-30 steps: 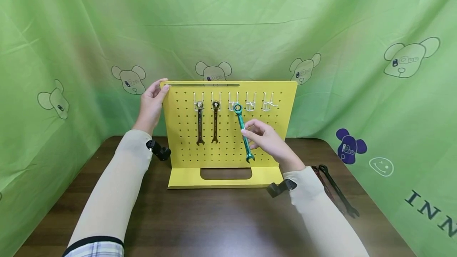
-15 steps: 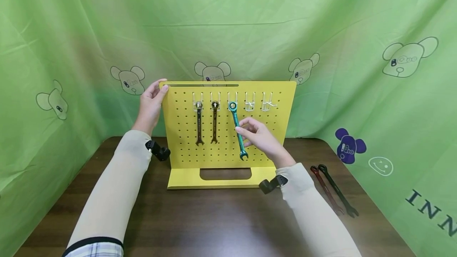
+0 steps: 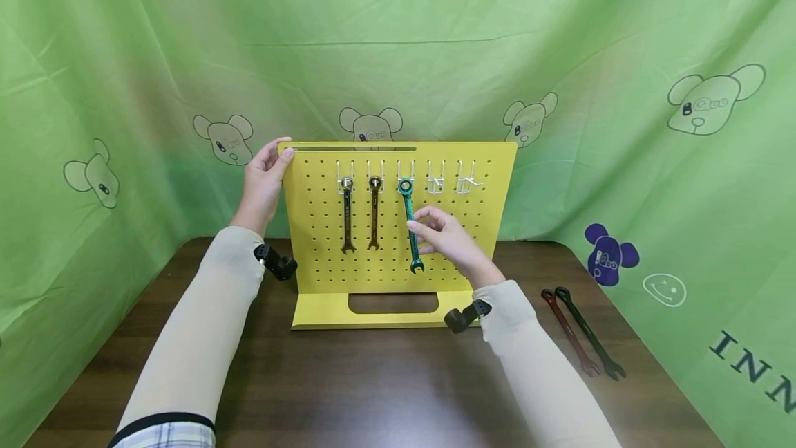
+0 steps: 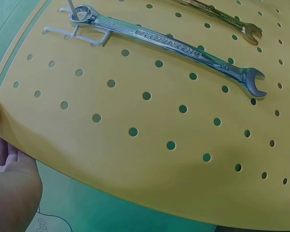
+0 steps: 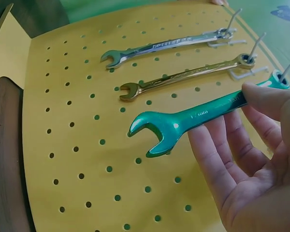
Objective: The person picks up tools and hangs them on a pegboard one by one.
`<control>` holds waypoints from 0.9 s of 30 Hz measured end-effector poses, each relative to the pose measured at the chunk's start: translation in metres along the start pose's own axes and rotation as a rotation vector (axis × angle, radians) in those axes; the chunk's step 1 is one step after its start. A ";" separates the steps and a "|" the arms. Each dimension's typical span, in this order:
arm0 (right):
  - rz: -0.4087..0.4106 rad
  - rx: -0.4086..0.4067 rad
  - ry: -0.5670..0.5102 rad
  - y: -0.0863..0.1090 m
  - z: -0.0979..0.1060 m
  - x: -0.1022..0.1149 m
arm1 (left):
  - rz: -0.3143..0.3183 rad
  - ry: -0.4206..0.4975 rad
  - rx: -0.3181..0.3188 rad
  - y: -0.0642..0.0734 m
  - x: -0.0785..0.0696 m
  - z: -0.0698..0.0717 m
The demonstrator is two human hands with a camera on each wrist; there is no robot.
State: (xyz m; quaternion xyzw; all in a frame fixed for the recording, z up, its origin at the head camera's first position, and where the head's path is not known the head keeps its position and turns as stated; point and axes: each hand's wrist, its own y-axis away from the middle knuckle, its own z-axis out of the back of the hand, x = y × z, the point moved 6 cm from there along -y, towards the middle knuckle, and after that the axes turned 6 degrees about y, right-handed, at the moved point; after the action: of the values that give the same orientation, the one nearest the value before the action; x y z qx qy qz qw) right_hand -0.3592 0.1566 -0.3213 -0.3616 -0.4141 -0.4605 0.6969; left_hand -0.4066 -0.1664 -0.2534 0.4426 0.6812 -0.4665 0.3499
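"Yellow pegboard [image 3: 388, 235] first: what steadies it for us?"

"Our left hand [image 3: 261, 182], gripping its upper corner."

"And the green wrench [image 3: 408, 209]?"

"Our right hand [image 3: 449, 244] pinches it mid-shank; above that hand, its ring end [image 5: 272, 83] sits round a hook prong [image 5: 286, 72]."

"How will it handle?"

"Stiff and slick, we judge, moderately heavy; mid-shank suits our pinch."

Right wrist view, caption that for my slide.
Right hand pinching a green wrench before a yellow pegboard where a silver wrench and gold wrench hang.
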 end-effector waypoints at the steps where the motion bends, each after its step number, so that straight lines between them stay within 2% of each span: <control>1: -0.004 0.001 -0.007 -0.001 -0.001 -0.001 | 0.001 0.002 0.000 0.000 0.000 0.000; 7: -0.027 -0.009 -0.047 -0.008 -0.003 -0.006 | 0.005 0.003 0.000 0.000 0.000 0.000; 15: -0.056 -0.018 -0.033 -0.014 -0.004 -0.011 | 0.008 0.000 0.003 0.001 0.000 0.000; 27: -0.084 -0.039 -0.047 -0.015 -0.004 -0.012 | 0.016 -0.009 0.001 0.001 0.000 0.001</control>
State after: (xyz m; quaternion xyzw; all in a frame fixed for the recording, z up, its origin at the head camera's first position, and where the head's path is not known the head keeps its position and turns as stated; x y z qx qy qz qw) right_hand -0.3752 0.1528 -0.3319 -0.3683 -0.4361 -0.4887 0.6599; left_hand -0.4057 -0.1669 -0.2535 0.4461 0.6758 -0.4662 0.3564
